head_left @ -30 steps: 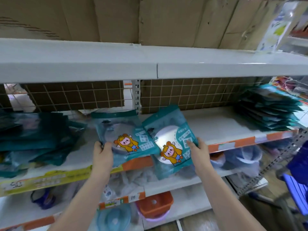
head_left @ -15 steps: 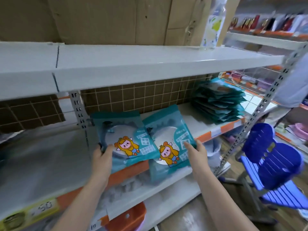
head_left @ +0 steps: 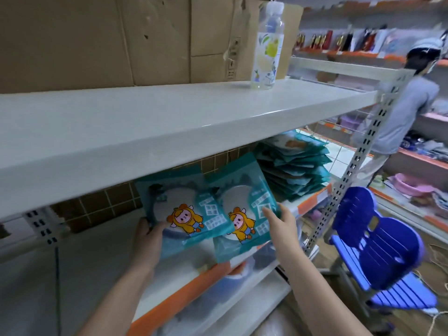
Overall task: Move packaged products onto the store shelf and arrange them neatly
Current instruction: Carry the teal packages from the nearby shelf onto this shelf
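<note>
My left hand (head_left: 150, 241) grips the lower left corner of a teal packet (head_left: 179, 209) with a yellow cartoon figure. My right hand (head_left: 282, 229) holds the right edge of a second, matching teal packet (head_left: 242, 214) that overlaps the first. Both packets hang tilted in front of the middle shelf (head_left: 97, 258), under the white upper shelf (head_left: 169, 117). At the right end of the middle shelf, a stack of the same teal packets (head_left: 293, 166) stands apart from my hands.
A blue plastic chair (head_left: 378, 243) stands right of the shelf post (head_left: 358, 163). A clear bottle (head_left: 266, 44) and cardboard boxes (head_left: 121, 40) sit on the upper shelf. Another person (head_left: 397, 112) stands at the far right shelves. Lower shelves hold plastic-wrapped goods.
The view has swung to the right along the shelf. Both hands have carried the two packets rightward, closer to the stack at the shelf's right end.
</note>
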